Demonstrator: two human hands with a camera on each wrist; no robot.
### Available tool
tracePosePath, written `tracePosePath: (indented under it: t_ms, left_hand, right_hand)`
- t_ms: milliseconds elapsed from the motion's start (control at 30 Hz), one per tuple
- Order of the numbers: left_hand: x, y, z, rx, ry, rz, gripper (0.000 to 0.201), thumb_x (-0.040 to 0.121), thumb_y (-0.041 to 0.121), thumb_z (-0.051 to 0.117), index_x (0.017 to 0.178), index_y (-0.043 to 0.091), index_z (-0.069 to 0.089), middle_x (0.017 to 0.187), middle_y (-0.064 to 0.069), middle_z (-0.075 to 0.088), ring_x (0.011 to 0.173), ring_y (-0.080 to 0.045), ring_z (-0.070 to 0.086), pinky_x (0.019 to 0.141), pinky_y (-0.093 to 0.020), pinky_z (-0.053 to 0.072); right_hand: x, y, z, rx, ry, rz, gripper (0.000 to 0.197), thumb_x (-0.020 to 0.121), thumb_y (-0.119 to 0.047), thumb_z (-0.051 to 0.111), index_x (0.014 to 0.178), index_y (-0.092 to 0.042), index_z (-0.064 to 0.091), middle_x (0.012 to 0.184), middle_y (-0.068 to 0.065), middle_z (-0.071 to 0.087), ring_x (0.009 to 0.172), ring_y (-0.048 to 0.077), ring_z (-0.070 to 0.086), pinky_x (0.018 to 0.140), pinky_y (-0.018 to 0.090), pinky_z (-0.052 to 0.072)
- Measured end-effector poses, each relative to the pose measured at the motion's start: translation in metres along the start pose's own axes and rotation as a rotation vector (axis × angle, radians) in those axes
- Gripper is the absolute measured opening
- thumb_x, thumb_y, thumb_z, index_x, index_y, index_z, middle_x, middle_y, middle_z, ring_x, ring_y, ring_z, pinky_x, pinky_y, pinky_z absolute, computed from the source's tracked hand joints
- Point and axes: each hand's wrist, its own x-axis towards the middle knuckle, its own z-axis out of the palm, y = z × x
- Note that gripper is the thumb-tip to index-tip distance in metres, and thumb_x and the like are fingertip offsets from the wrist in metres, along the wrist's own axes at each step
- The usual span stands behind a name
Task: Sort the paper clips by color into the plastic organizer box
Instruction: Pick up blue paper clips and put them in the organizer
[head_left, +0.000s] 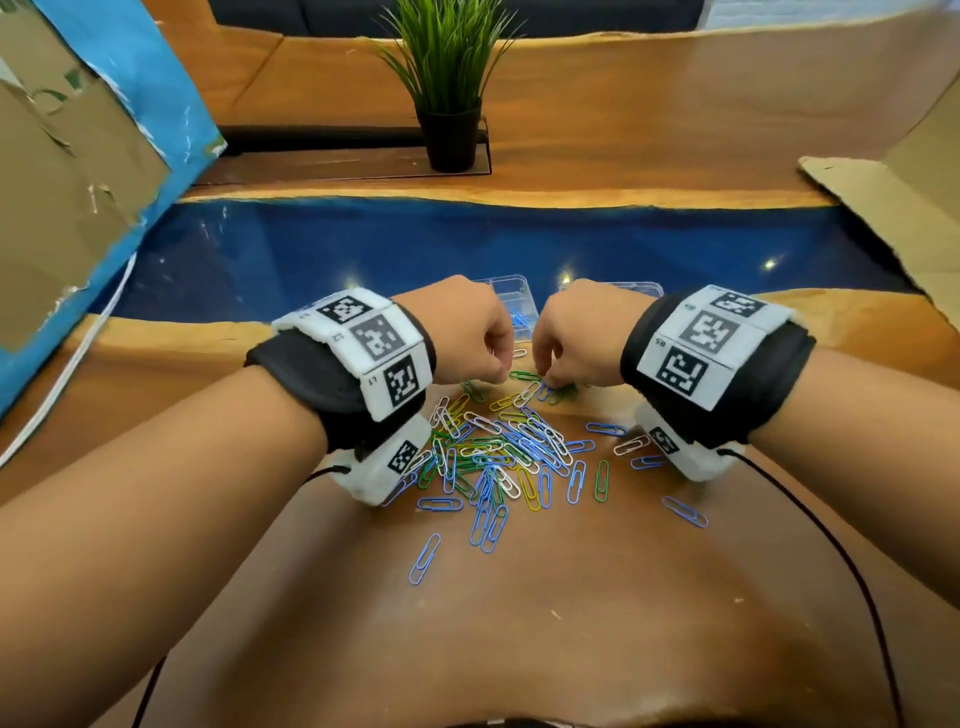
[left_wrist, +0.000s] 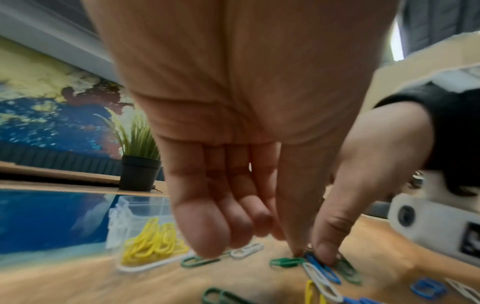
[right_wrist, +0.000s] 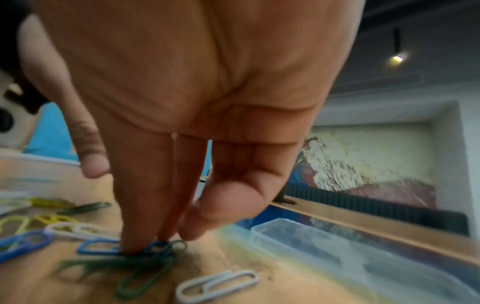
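Note:
A loose pile of blue, green, yellow and white paper clips (head_left: 498, 452) lies on the wooden table. Behind it stands the clear organizer box (head_left: 511, 291), with blue clips (head_left: 519, 319) in one compartment and yellow clips (left_wrist: 153, 242) in another. Both hands work at the pile's far edge. My right hand (head_left: 550, 382) presses straight index and middle fingers (right_wrist: 140, 232) onto a blue clip (right_wrist: 101, 246) and tangled green clips (right_wrist: 145, 265), thumb lifted apart. My left hand (head_left: 496, 374) has most fingers curled on nothing; one straight finger (left_wrist: 293, 226) touches down by a green clip (left_wrist: 285, 262).
A potted plant (head_left: 449, 104) stands at the back. Cardboard sheets rise on the left (head_left: 62, 182) and right (head_left: 883, 182). A white cable (head_left: 67, 374) runs along the left. A glossy blue strip (head_left: 467, 244) crosses the table behind the box. A clear empty tray part (right_wrist: 311, 242) lies right of my right hand.

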Motion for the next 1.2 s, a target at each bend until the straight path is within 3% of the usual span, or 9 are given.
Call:
tracePosePath:
  t_ms: [233, 433, 667, 767, 867, 967, 1033, 1100, 1200]
  left_hand:
    - [-0.009, 0.005, 0.005, 0.005, -0.068, 0.059, 0.004, 0.078, 0.026, 0.070, 0.080, 0.023, 0.072, 0.070, 0.009, 0.064, 0.067, -0.004, 0.055, 0.066, -0.024, 0.047]
    - [-0.012, 0.017, 0.012, 0.070, -0.138, 0.151, 0.013, 0.080, 0.029, 0.069, 0.091, 0.023, 0.072, 0.057, 0.017, 0.050, 0.057, 0.001, 0.047, 0.060, -0.022, 0.040]
    - [-0.013, 0.013, 0.010, 0.094, -0.118, 0.127, 0.013, 0.078, 0.029, 0.070, 0.089, 0.021, 0.074, 0.059, 0.015, 0.054, 0.062, -0.004, 0.051, 0.057, -0.021, 0.041]
    - [-0.016, 0.003, 0.006, 0.075, -0.057, 0.084, 0.012, 0.078, 0.029, 0.071, 0.086, 0.020, 0.074, 0.060, 0.014, 0.056, 0.059, 0.001, 0.050, 0.064, -0.022, 0.042]
    - [-0.021, -0.004, 0.008, 0.104, -0.121, 0.049, 0.016, 0.077, 0.030, 0.072, 0.091, 0.022, 0.073, 0.060, 0.017, 0.053, 0.058, 0.003, 0.047, 0.058, -0.020, 0.037]
    - [-0.023, -0.005, 0.010, 0.126, -0.153, 0.039, 0.020, 0.078, 0.031, 0.072, 0.097, 0.026, 0.070, 0.061, 0.018, 0.047, 0.059, 0.003, 0.044, 0.054, -0.018, 0.033]
    - [-0.023, -0.004, 0.009, 0.121, -0.150, 0.035, 0.018, 0.077, 0.032, 0.072, 0.095, 0.027, 0.070, 0.061, 0.018, 0.048, 0.059, 0.003, 0.044, 0.058, -0.021, 0.035]
    - [-0.024, -0.005, 0.006, 0.090, -0.128, 0.031, 0.014, 0.076, 0.032, 0.073, 0.087, 0.025, 0.071, 0.062, 0.016, 0.053, 0.059, 0.002, 0.046, 0.061, -0.023, 0.038]
    - [-0.030, -0.008, 0.004, 0.058, -0.132, 0.039, 0.013, 0.074, 0.033, 0.074, 0.079, 0.022, 0.071, 0.068, 0.011, 0.064, 0.060, -0.001, 0.051, 0.059, -0.022, 0.042]
  right_hand:
    - [-0.002, 0.000, 0.003, -0.132, 0.004, -0.092, 0.014, 0.086, -0.024, 0.058, 0.092, -0.020, 0.070, 0.083, -0.001, 0.062, 0.090, 0.021, 0.061, 0.066, 0.025, 0.042]
    - [-0.005, 0.002, 0.005, -0.174, -0.004, -0.154, 0.017, 0.085, -0.026, 0.055, 0.093, -0.020, 0.068, 0.088, 0.001, 0.064, 0.084, 0.020, 0.057, 0.067, 0.026, 0.044]
    - [-0.008, 0.004, 0.008, -0.118, -0.053, -0.133, 0.012, 0.079, -0.032, 0.060, 0.075, -0.021, 0.058, 0.067, -0.008, 0.052, 0.075, 0.015, 0.051, 0.065, 0.026, 0.041]
    - [-0.013, 0.008, 0.006, 0.023, -0.045, -0.121, 0.017, 0.074, -0.031, 0.064, 0.064, -0.024, 0.053, 0.063, -0.008, 0.054, 0.070, 0.015, 0.053, 0.068, 0.029, 0.048]
    - [-0.017, 0.011, 0.006, 0.293, -0.013, -0.094, 0.012, 0.071, -0.017, 0.068, 0.066, -0.020, 0.058, 0.065, -0.003, 0.063, 0.064, 0.014, 0.058, 0.069, 0.032, 0.052]
    - [-0.021, 0.009, 0.006, 0.780, -0.122, -0.095, 0.023, 0.077, 0.007, 0.059, 0.085, -0.015, 0.059, 0.070, 0.010, 0.065, 0.065, 0.026, 0.061, 0.063, 0.032, 0.053]
    - [-0.021, 0.007, 0.009, 0.991, -0.217, -0.070, 0.031, 0.083, 0.011, 0.051, 0.100, -0.013, 0.060, 0.073, 0.013, 0.062, 0.060, 0.023, 0.060, 0.057, 0.025, 0.053]
    - [-0.022, 0.003, 0.013, 1.099, -0.266, -0.017, 0.026, 0.087, 0.008, 0.044, 0.092, -0.010, 0.062, 0.070, 0.011, 0.057, 0.055, 0.016, 0.056, 0.050, 0.018, 0.050]
    - [-0.024, -0.002, 0.016, 1.122, -0.244, 0.076, 0.019, 0.087, -0.002, 0.041, 0.074, -0.009, 0.053, 0.064, 0.006, 0.047, 0.050, 0.014, 0.045, 0.042, 0.018, 0.038]
